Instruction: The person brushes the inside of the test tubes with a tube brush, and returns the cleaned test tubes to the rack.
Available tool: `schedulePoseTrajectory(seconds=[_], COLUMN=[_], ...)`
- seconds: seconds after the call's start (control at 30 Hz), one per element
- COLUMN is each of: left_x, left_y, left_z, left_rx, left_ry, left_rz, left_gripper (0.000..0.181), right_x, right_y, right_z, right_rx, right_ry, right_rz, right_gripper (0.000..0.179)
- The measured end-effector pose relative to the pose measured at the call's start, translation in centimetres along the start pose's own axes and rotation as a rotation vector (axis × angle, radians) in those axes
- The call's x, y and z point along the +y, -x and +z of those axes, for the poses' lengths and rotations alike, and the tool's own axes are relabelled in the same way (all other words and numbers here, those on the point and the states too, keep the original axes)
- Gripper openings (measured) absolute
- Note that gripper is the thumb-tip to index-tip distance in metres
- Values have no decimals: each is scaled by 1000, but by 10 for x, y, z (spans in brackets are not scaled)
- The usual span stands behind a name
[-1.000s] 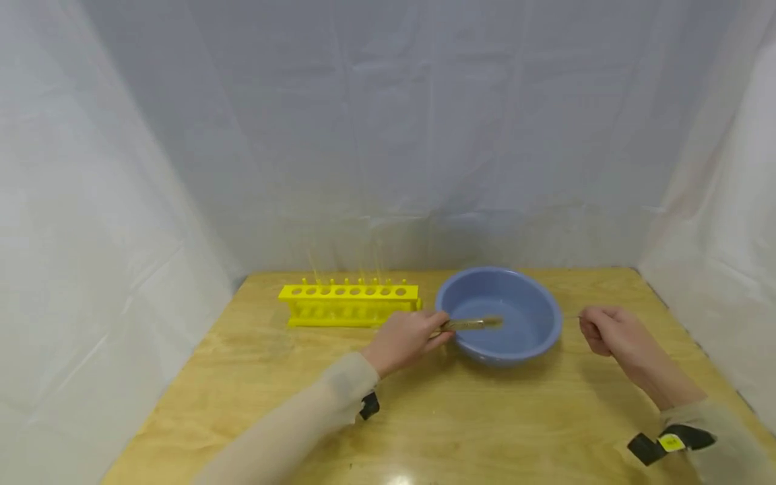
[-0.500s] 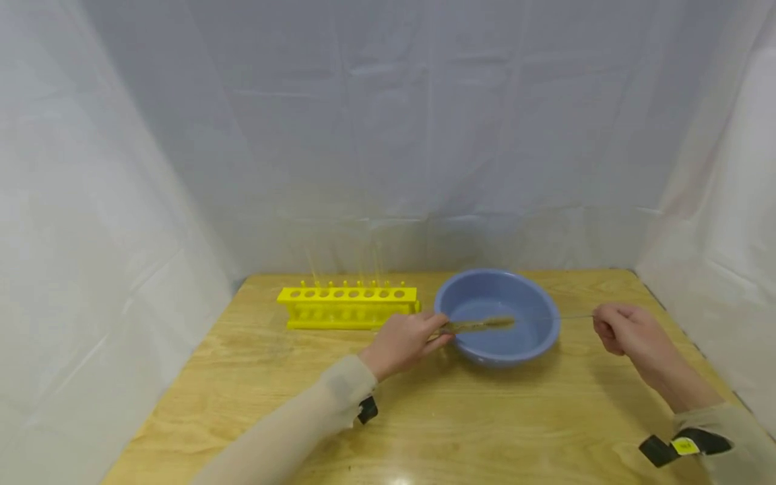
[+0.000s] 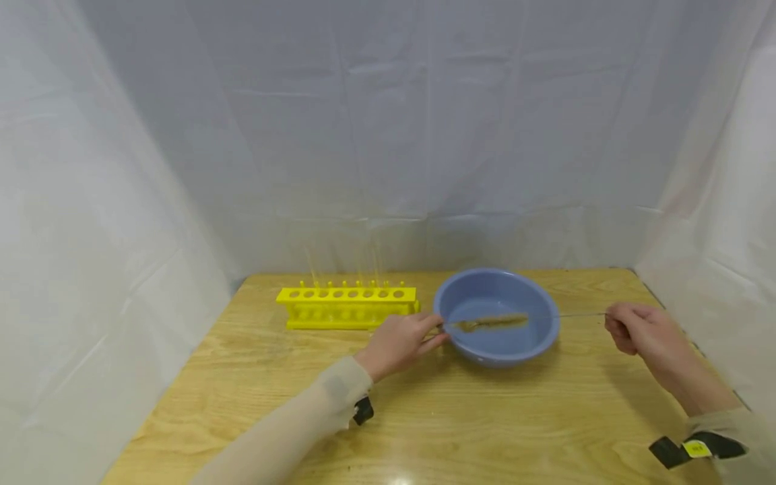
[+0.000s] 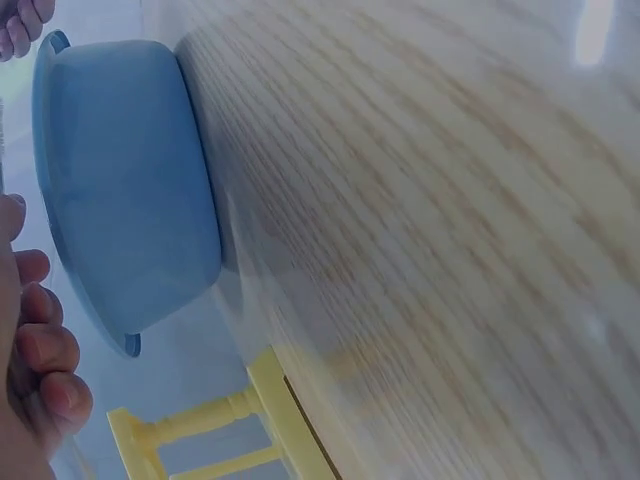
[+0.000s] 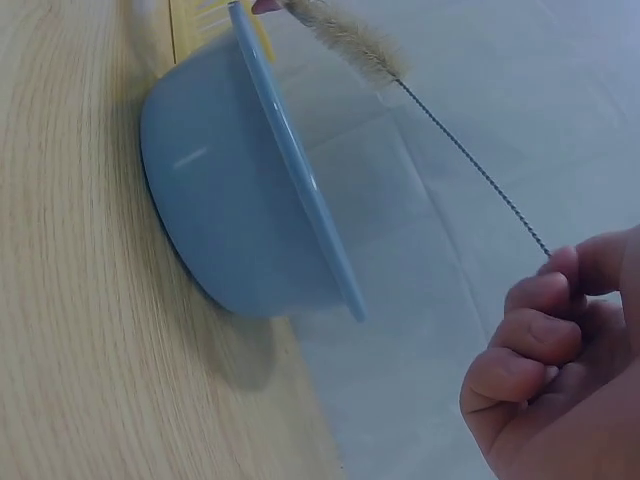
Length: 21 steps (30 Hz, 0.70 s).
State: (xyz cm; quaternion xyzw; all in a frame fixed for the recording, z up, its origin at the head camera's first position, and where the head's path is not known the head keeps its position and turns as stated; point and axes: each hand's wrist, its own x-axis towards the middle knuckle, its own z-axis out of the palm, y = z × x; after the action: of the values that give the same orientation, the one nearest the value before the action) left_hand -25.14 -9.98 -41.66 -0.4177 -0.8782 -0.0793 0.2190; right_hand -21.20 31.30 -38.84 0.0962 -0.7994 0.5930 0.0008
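Note:
A test tube brush with tan bristles (image 3: 494, 322) and a thin twisted wire handle (image 5: 470, 165) lies level in the air above the blue basin (image 3: 497, 362). My right hand (image 3: 649, 340), right of the basin, pinches the end of the wire between thumb and forefinger. At the basin's left rim, my left hand (image 3: 400, 343) has its fingers curled round what looks like a clear test tube (image 4: 80, 460), mostly hidden by the hand. The bristles extend from beside the left fingertips towards the right; whether their tip is still inside the tube is hard to see.
A yellow test tube rack (image 3: 350, 296) stands left of the basin, with a few clear tubes (image 3: 313, 269) upright in it. Both stand near the back edge of the wooden table (image 3: 461, 431). White sheeting (image 3: 388, 135) encloses the back and sides.
My right hand has moved to the right, drawing the brush along. More bristles and more wire show to the right of my left hand, which has hardly moved.

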Motion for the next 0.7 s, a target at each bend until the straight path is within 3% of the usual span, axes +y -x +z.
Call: schedulePoseTrajectory(seconds=[0.17, 0.47, 0.7], left_x=[-1, 2, 9], left_y=[1, 0, -7], left_z=[-1, -1, -6], left_rx=[-5, 22, 0], left_ry=[-10, -60, -91], left_rz=[-1, 17, 38], left_gripper=[30, 25, 22], right_x=[3, 2, -1], right_y=[0, -1, -3], right_z=[-4, -1, 8], right_rx=[-12, -58, -102], right_ry=[-11, 56, 80], right_rz=[13, -29, -13], right_gripper=[37, 40, 42])
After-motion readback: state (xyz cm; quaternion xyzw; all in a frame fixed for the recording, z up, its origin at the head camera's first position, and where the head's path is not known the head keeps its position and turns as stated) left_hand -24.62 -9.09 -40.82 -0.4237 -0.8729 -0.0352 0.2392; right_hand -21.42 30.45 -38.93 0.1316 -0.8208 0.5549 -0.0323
